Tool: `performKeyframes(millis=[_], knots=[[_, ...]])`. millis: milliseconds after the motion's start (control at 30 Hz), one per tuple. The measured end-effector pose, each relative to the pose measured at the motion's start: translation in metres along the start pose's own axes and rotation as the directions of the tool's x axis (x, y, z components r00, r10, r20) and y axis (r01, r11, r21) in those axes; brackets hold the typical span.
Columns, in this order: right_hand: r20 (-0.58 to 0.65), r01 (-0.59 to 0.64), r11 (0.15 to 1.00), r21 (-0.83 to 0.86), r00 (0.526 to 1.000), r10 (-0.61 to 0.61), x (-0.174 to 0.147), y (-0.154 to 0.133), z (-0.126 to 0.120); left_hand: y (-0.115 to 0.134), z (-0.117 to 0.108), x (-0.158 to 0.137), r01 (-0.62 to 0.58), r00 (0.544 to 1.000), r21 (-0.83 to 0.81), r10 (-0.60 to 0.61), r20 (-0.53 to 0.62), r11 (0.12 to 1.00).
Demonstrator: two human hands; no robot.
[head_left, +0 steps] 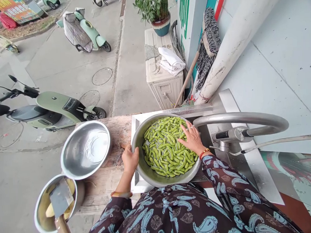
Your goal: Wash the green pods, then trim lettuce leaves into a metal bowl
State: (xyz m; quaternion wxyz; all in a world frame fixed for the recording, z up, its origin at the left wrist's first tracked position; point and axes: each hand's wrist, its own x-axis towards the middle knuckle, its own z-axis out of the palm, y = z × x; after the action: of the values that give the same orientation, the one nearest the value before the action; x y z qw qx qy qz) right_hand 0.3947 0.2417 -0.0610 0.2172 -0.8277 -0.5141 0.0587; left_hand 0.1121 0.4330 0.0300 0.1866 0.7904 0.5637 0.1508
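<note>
Currently R hand (192,139) is splaying loose over green pods (168,148), most lying to its L, while L hand (130,159) is gripping the basin (164,180) rim opp.

Pods (170,152) in basin (145,172) — over sink (263,178); bowl (73,145) left; faucet (232,135) right.

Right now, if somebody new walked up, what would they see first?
Probably the bright green, slender pods filling the big round grey metal basin in front of the person, whose left hand grips its left rim while the right hand spreads at the pods' right side. Next might be the broad grey cleaver with a wooden handle across the round metal pot at lower left. Then perhaps the nearest pale green and black scooter, farther off, left.
</note>
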Motion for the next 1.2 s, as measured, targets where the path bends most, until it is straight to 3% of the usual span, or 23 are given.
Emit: performKeyframes(millis=[1200], knots=[[0.041,-0.010,0.998,0.054,0.999,0.008,-0.003,0.011,0.010,0.019,-0.010,-0.005,0.010,1.000,0.077,-0.010,0.000,0.997]])
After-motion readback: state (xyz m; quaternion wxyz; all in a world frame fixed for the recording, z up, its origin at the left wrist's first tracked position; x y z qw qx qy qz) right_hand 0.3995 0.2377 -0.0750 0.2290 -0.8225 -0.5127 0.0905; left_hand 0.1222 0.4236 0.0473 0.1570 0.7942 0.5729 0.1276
